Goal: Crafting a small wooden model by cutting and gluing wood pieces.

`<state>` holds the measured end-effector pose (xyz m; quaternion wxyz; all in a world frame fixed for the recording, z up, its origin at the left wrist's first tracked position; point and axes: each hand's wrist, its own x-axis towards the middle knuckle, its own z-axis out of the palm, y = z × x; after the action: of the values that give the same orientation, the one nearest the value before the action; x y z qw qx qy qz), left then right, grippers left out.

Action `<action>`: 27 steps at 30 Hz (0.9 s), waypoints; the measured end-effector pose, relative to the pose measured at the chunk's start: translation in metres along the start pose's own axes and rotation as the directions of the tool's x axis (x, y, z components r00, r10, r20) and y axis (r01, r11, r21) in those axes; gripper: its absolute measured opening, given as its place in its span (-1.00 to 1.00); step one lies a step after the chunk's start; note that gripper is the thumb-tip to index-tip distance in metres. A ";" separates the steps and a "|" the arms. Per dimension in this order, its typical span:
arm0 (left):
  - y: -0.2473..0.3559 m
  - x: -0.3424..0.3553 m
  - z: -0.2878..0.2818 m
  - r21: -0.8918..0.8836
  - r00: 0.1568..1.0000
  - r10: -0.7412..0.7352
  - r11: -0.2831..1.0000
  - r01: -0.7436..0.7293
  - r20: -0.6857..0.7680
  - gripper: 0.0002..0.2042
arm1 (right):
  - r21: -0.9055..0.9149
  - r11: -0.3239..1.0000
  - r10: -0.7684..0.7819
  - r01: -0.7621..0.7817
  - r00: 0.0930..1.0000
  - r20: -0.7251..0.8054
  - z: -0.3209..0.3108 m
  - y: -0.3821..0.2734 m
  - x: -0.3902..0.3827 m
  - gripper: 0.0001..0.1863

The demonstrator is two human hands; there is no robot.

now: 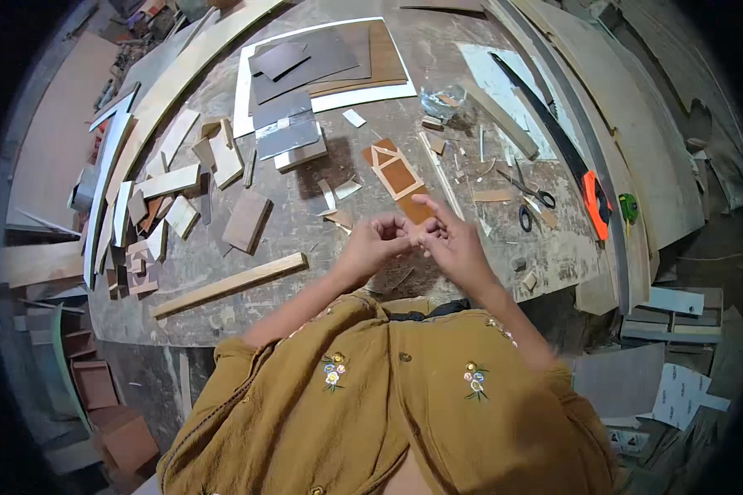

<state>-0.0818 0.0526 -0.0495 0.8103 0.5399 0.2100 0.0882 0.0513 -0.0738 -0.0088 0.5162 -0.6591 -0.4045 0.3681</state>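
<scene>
My left hand (376, 247) and my right hand (456, 247) meet above the near side of the workbench, fingertips pinched together. Whatever lies between them is too small to make out. Just beyond the fingers is a brown flat strip (413, 209), its near end partly hidden by my hands. On it rests a small frame of thin pale wood sticks (400, 196), with a pointed far end. Thin pale sticks (439, 173) lie to the right of the strip.
Scissors (527, 190) and an orange-handled handsaw (596, 206) lie right, beside a green tape measure (628, 206). Brown and grey sheets (380, 58) are stacked at the back. Wood offcuts (169, 181) crowd the left, with a long wood bar (231, 285) nearer me.
</scene>
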 end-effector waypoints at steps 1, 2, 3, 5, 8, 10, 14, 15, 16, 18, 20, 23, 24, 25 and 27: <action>0.000 -0.001 -0.002 0.004 1.000 -0.006 1.000 0.006 0.011 -0.86 | -0.033 0.999 0.002 -0.002 1.000 0.004 0.000 -0.001 -0.001 -0.40; 0.000 -0.003 -0.002 0.003 0.998 -0.060 0.998 0.060 -0.031 -0.87 | -0.058 0.997 -0.060 0.058 0.998 -0.037 -0.001 0.003 -0.001 -0.41; -0.001 -0.005 -0.003 -0.003 0.996 -0.072 0.997 0.072 -0.046 -0.86 | -0.129 0.990 -0.072 0.062 0.994 -0.076 -0.008 0.008 0.000 -0.45; -0.007 -0.006 -0.008 -0.076 0.997 -0.039 0.997 0.034 -0.067 -0.87 | -0.242 0.968 -0.121 0.062 0.963 -0.239 -0.030 0.009 0.004 -0.65; 0.002 -0.010 -0.013 -0.179 0.990 -0.098 0.981 0.079 -0.102 -0.92 | -0.660 0.751 -0.381 0.006 0.820 -0.427 -0.095 0.029 0.015 -0.81; 0.003 -0.007 -0.018 -0.251 0.997 -0.056 0.967 0.040 -0.056 -0.93 | -0.789 0.587 -0.415 -0.181 0.770 -0.485 -0.146 0.042 0.014 -0.82; 0.016 -0.007 -0.018 -0.294 0.990 -0.068 0.955 0.028 -0.125 -0.94 | -0.728 0.448 0.102 -0.518 0.839 -0.534 -0.200 0.056 0.019 -0.76; 0.015 -0.005 -0.020 -0.302 0.993 -0.039 0.953 0.005 -0.109 -0.95 | -0.770 0.460 0.045 -0.443 0.877 -0.478 -0.206 0.068 0.016 -0.75; 0.013 -0.005 -0.025 -0.311 0.994 -0.013 0.950 -0.021 -0.105 -0.96 | -0.808 0.469 -0.009 -0.355 0.913 -0.407 -0.204 0.076 0.017 -0.74; 0.014 -0.007 -0.031 -0.331 0.991 -0.025 0.944 -0.019 -0.129 -0.94 | -0.848 0.408 -0.144 -0.339 0.893 -0.427 -0.199 0.092 0.014 -0.75; 0.014 -0.005 -0.034 -0.366 0.990 -0.033 0.930 -0.020 -0.136 -0.93 | -0.858 0.399 -0.196 -0.324 0.884 -0.425 -0.202 0.104 0.011 -0.75; 0.015 -0.011 -0.040 -0.417 0.981 -0.063 0.909 -0.021 -0.186 -0.93 | -0.822 0.356 0.008 -0.444 0.881 -0.472 -0.185 0.083 0.010 -0.68; 0.014 -0.011 -0.041 -0.429 0.979 -0.068 0.903 -0.021 -0.191 -0.94 | -0.804 0.405 -0.022 -0.435 0.874 -0.485 -0.184 0.081 0.009 -0.66; 0.011 -0.011 -0.043 -0.441 0.978 -0.073 0.897 -0.021 -0.196 -0.94 | -0.784 0.453 -0.051 -0.424 0.866 -0.498 -0.181 0.079 0.008 -0.63; 0.010 -0.012 -0.044 -0.459 0.978 -0.069 0.888 -0.029 -0.196 -0.93 | -0.778 0.473 0.045 -0.414 0.893 -0.448 -0.181 0.071 0.003 -0.52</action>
<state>-0.1105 0.0892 -0.0518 0.8895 0.3189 0.2716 0.1825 0.2269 -0.1506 -0.0432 0.1316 -0.9315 -0.3344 0.0561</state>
